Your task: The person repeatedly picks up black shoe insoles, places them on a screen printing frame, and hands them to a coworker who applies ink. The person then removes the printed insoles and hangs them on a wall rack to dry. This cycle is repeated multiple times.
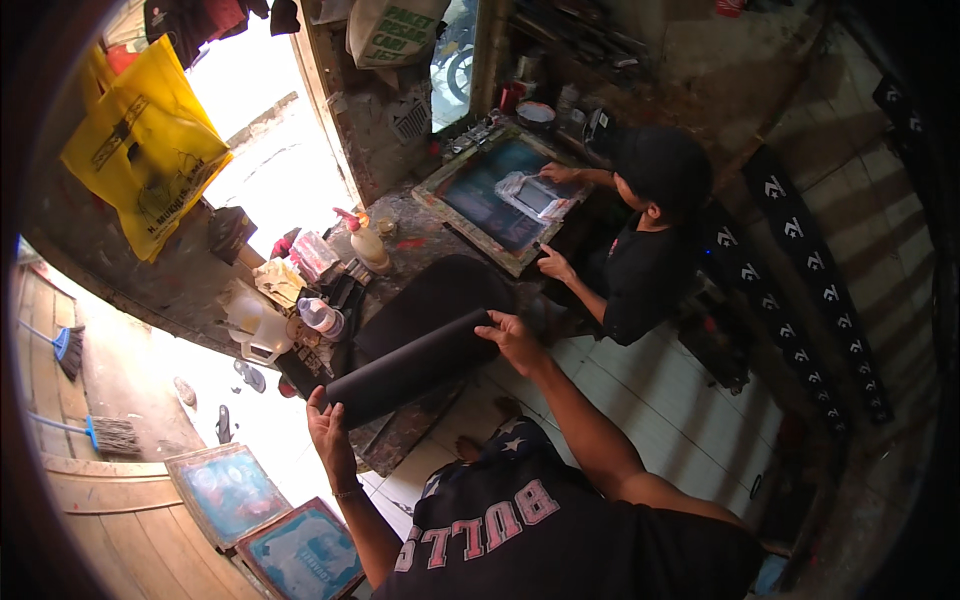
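The left forearm rises from the lower edge, a thin bracelet [348,492] at its wrist, and the left hand [335,440] is turned up, thumb and fingers closed in a pinch on the lower left end of a smooth black sheet [410,368]. The right arm reaches in from the lower right, bent at the elbow, and the right hand [515,343] grips the sheet's upper right end between thumb and fingers. The sheet hangs slantwise between the two hands, in front of the person's chest and over the near side of the workbench [402,212].

The fingertips behind the sheet are hidden, and whether it is cloth or something stiffer (its surface shows hardly any texture) I cannot tell. It covers part of a dark pad [435,300] on the bench, whose lower outline is lost. A co-worker [655,265] leans over a wooden-framed printing screen [468,236], the cap hiding much of the head. Glare washes out the doorway [265,140]; at lower left, a blue screen [305,550] is cut off by the dark rim.
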